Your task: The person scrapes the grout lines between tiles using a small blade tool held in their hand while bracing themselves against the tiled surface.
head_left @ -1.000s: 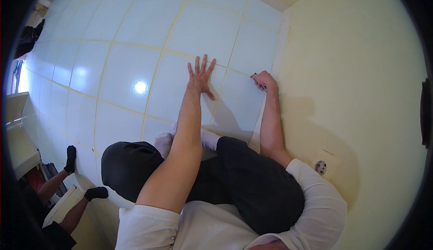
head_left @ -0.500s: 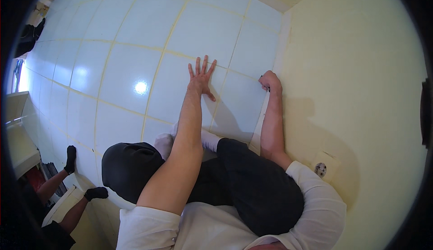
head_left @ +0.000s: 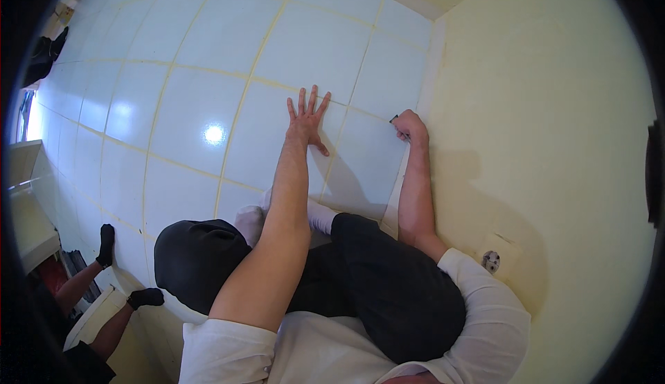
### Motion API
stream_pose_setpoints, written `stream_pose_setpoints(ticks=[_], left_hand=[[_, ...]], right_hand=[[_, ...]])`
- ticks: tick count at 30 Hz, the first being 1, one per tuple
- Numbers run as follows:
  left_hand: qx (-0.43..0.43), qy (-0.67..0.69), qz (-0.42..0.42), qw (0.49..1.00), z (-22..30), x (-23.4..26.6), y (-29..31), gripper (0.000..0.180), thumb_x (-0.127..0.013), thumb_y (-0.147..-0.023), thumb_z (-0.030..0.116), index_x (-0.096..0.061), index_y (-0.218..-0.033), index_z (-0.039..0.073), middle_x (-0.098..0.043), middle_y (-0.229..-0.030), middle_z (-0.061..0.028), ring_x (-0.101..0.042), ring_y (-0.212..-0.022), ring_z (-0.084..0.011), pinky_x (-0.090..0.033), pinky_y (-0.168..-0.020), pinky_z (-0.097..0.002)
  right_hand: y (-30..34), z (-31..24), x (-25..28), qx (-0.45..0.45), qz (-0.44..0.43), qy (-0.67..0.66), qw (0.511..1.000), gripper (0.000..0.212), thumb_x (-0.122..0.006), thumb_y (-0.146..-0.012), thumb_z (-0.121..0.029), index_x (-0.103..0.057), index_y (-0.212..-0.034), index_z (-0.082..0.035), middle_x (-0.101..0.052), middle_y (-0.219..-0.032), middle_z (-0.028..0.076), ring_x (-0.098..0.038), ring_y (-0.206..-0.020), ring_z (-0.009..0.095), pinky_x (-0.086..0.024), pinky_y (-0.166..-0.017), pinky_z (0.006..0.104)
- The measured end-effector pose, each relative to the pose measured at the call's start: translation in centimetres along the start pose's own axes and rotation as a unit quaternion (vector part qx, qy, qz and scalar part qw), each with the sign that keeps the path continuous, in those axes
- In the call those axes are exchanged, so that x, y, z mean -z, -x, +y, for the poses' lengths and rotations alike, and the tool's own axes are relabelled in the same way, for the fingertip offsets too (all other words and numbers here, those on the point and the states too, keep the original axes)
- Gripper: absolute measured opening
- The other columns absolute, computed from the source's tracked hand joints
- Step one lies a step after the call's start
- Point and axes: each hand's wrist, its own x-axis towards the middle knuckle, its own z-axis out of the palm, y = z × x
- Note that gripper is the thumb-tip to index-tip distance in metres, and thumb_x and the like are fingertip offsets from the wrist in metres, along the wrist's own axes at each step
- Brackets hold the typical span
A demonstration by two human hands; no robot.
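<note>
My left hand (head_left: 305, 117) lies flat with fingers spread on a pale blue floor tile (head_left: 277, 131), beside a yellowish grout line. My right hand (head_left: 413, 126) is a closed fist at the foot of the cream wall. A small dark, thin tool (head_left: 393, 118) pokes out of it on the left, its tip at the grout line (head_left: 374, 113) that runs to the wall. The fingers hide most of the tool, so its exact kind does not show. My knees are folded in black trousers (head_left: 398, 294), with light grey socks (head_left: 251, 223) under my left forearm.
The cream wall (head_left: 554, 120) rises close on my right, with a round metal fitting (head_left: 491, 261) low on it. At the lower left are another person's legs in black socks (head_left: 147, 297), beside a cream ledge (head_left: 34, 235). Something black (head_left: 45, 58) sits far left.
My right fist has shifted slightly left, away from the wall, and more of the dark tool shows. My left hand stays pressed on the tile.
</note>
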Motion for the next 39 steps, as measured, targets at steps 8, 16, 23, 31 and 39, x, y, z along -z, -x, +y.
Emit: stream_pose_setpoints(ticks=[8, 16, 23, 31, 39], left_hand=[[-0.003, -0.010, 0.005, 1.000, -0.4, -0.4, -0.3, 0.175, -0.099, -0.029, 0.055, 0.013, -0.161, 0.032, 0.020, -0.168, -0.0144, 0.022, -0.152, -0.0439, 0.005, -0.115, -0.0749], [0.034, -0.007, 0.203, 0.978, 1.6, -4.3, -1.4, 0.083, -0.044, -0.100, 0.061, -0.012, -0.164, 0.019, 0.000, -0.171, -0.0121, 0.003, -0.156, -0.0394, -0.004, -0.124, -0.0602], [-0.325, -0.033, 0.040, 0.944, 12.8, -7.3, -4.1, 0.073, -0.045, -0.102, 0.051, -0.024, -0.161, 0.013, -0.021, -0.168, -0.0097, -0.015, -0.156, -0.0289, -0.009, -0.126, -0.0548], [-0.081, -0.043, 0.198, 0.976, 14.1, -5.3, -3.6, 0.076, -0.050, -0.101, 0.046, -0.019, -0.162, 0.012, -0.022, -0.168, -0.0069, -0.017, -0.156, -0.0226, -0.009, -0.126, -0.0529], [-0.153, 0.117, 0.177, 0.965, 13.0, -5.8, -6.2, 0.060, -0.044, -0.105, 0.036, -0.028, -0.159, 0.013, -0.024, -0.168, -0.0020, -0.019, -0.155, -0.0246, -0.012, -0.127, -0.0510]], right_hand=[[-2.4, 1.4, -0.4, 0.013, -0.041, 0.033, 0.999, 0.030, -0.061, -0.095, -0.021, -0.067, -0.085, 0.007, -0.069, -0.071, 0.013, -0.063, -0.053, 0.021, -0.049, -0.048, 0.0371], [-1.0, -1.1, -1.4, 0.085, 0.069, -0.167, 0.980, 0.036, -0.057, -0.099, -0.028, -0.065, -0.085, 0.005, -0.068, -0.069, 0.014, -0.066, -0.055, 0.023, -0.051, -0.052, 0.0396], [1.1, -3.3, 1.7, 0.123, 0.253, -0.209, 0.937, 0.040, -0.055, -0.101, -0.038, -0.066, -0.086, -0.003, -0.067, -0.062, 0.008, -0.068, -0.054, 0.024, -0.054, -0.058, 0.0388], [1.9, -2.7, 3.0, 0.142, 0.306, -0.204, 0.919, 0.037, -0.057, -0.100, -0.037, -0.068, -0.086, -0.004, -0.069, -0.063, 0.006, -0.067, -0.059, 0.020, -0.051, -0.061, 0.0384], [0.6, -1.6, 1.2, 0.150, 0.280, -0.219, 0.922, 0.038, -0.059, -0.098, -0.038, -0.070, -0.090, -0.003, -0.070, -0.065, 0.008, -0.070, -0.064, 0.025, -0.053, -0.067, 0.0417]])
